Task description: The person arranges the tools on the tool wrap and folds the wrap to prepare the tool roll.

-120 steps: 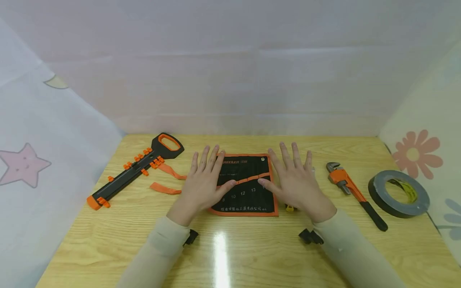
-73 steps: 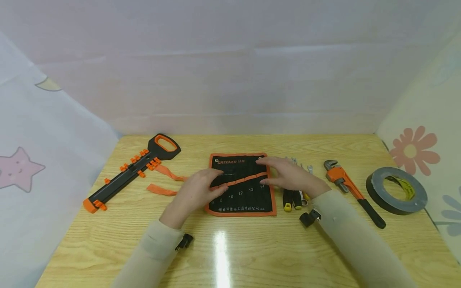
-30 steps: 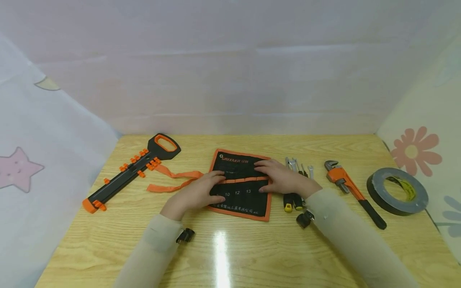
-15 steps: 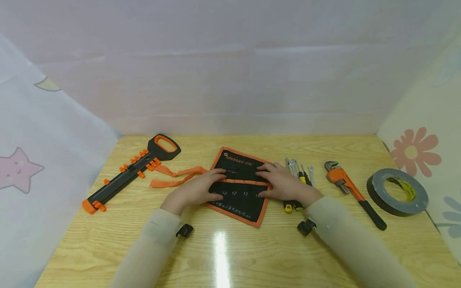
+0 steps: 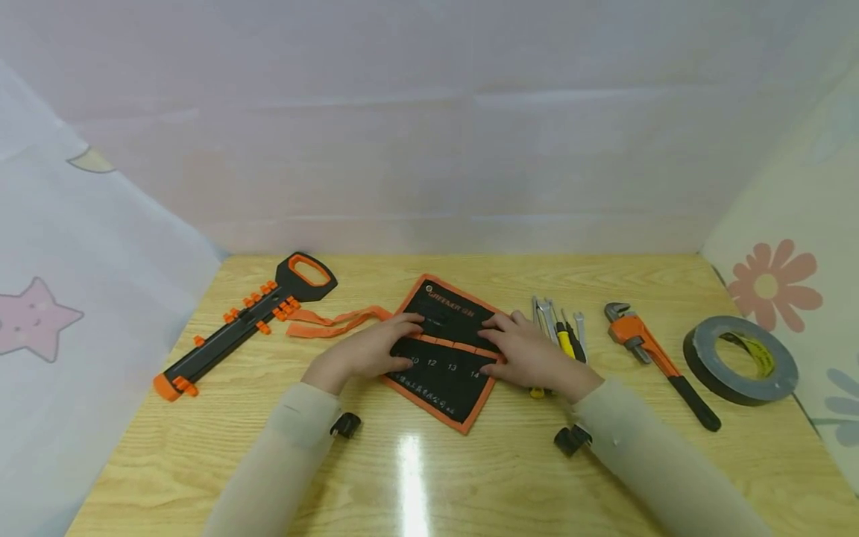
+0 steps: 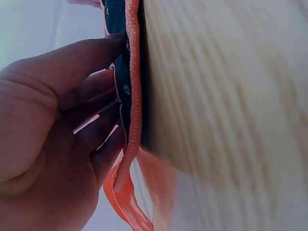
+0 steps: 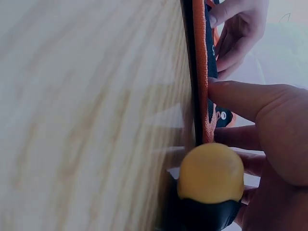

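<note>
head cam: high, fwd/down o/ table (image 5: 470, 477); wrist cams (image 5: 345, 425) (image 5: 572, 441): low, close, fwd; all share pouch (image 5: 446, 352)

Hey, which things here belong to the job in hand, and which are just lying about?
Probably in the job: tool pouch, touched by left hand and right hand.

Apparently lying about: clip rack, pipe wrench, tape roll, loose hand tools (possibly related).

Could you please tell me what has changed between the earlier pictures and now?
The black pouch has turned clockwise in the head view, and its orange straps lie closer together. The left hand and right hand, first spread over it, now rest their fingertips on its two sides. The black-and-orange rack, pipe wrench and tape roll stayed put.
</note>
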The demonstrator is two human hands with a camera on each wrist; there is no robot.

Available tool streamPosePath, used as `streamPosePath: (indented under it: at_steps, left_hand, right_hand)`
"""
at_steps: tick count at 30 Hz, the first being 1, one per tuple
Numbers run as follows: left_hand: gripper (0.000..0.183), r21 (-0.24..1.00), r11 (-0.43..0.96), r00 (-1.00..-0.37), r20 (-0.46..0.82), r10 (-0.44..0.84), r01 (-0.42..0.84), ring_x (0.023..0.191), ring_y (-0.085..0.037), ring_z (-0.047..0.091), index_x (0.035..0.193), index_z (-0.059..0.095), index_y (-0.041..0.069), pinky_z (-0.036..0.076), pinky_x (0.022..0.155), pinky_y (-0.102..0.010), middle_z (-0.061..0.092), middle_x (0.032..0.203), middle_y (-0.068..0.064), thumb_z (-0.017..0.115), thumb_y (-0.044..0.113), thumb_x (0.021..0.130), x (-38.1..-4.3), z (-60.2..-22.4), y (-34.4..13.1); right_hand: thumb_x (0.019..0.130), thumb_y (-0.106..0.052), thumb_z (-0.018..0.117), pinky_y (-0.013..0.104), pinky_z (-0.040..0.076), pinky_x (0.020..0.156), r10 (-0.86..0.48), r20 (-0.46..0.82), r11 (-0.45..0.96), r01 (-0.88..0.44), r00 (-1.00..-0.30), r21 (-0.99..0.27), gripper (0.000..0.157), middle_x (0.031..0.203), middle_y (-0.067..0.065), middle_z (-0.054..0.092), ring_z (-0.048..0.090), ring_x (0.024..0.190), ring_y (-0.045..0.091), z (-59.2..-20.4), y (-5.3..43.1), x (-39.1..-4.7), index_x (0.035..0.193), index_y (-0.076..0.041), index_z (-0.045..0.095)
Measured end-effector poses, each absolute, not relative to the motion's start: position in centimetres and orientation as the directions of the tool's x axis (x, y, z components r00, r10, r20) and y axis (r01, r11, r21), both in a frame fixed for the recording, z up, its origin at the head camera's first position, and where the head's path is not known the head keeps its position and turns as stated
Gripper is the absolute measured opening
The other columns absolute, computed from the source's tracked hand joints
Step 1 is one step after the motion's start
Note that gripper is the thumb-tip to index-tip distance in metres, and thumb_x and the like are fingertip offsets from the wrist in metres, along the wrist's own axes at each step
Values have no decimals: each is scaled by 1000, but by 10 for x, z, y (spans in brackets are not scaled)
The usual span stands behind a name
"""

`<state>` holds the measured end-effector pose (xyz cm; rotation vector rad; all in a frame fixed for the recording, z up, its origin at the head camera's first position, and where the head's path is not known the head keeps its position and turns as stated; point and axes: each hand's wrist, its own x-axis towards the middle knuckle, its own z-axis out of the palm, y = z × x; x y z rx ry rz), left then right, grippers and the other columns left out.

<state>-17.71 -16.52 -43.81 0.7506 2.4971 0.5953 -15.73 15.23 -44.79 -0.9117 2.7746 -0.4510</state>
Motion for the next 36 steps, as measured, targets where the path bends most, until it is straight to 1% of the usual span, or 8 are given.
streamPosePath:
  at_steps: [3, 9, 14, 22, 25, 28, 32, 36]
  left_hand:
    - [60, 520, 755, -741, -303, 600, 399, 161, -36, 38, 160, 51, 7, 43, 125, -54, 26, 180, -7, 72, 21, 106, -179, -439, -166]
    - [55, 525, 751, -744, -294, 601, 400, 159, -36, 41, 157, 55, 6, 44, 124, -54, 31, 178, -7, 71, 22, 106, -185, -440, -166]
    - [55, 533, 747, -740, -296, 604, 398, 160, -36, 39, 155, 56, 5, 42, 125, -55, 32, 177, -8, 72, 21, 106, -187, -439, -167]
    - [56, 550, 735, -748, -269, 606, 398, 162, -37, 36, 158, 54, 7, 41, 127, -55, 32, 177, -9, 71, 23, 107, -182, -439, -166]
    - [57, 547, 737, -773, -231, 590, 398, 160, -37, 40, 159, 53, 9, 42, 126, -56, 36, 175, -10, 70, 25, 107, -177, -439, -164]
    - [57, 528, 757, -821, -180, 543, 385, 155, -37, 48, 159, 53, 11, 45, 123, -57, 44, 171, -11, 71, 29, 107, -170, -437, -162]
    - [54, 517, 785, -882, -111, 458, 342, 146, -36, 57, 154, 59, 10, 49, 119, -57, 57, 160, -13, 74, 29, 105, -158, -431, -162]
    - [51, 519, 796, -913, -68, 403, 313, 140, -35, 61, 147, 64, 7, 51, 116, -56, 64, 150, -15, 77, 28, 102, -146, -429, -163]
  right_hand:
    - [99, -42, 79, 43, 48, 91, -608, -67, 762, -558, -791, -329, 63, 156, 13, 55, 52, 118, 29, -449, 151, -155, 149, -6, 65]
    - [99, -41, 80, 41, 49, 90, -603, -48, 761, -557, -796, -332, 60, 153, 13, 57, 51, 113, 27, -448, 149, -152, 145, -5, 68]
    - [99, -42, 79, 41, 49, 90, -607, -54, 760, -559, -793, -332, 59, 151, 13, 58, 51, 112, 27, -448, 148, -150, 145, -6, 68]
    - [100, -37, 79, 46, 52, 96, -579, -64, 758, -507, -813, -410, 53, 151, 12, 59, 51, 115, 27, -445, 150, -150, 142, -5, 70]
    - [101, -33, 79, 50, 53, 98, -574, -42, 743, -498, -818, -447, 49, 146, 14, 62, 55, 117, 31, -442, 152, -150, 139, -3, 71]
    - [102, -29, 78, 55, 53, 104, -572, -10, 723, -498, -820, -479, 46, 144, 16, 63, 58, 125, 36, -441, 154, -152, 138, -1, 71]
    - [104, -27, 74, 60, 50, 113, -571, -12, 706, -484, -821, -517, 48, 151, 20, 59, 58, 138, 42, -437, 154, -160, 144, 0, 66]
    - [106, -25, 72, 61, 47, 118, -592, -42, 695, -483, -805, -533, 51, 159, 20, 54, 54, 146, 43, -434, 151, -170, 149, 0, 62]
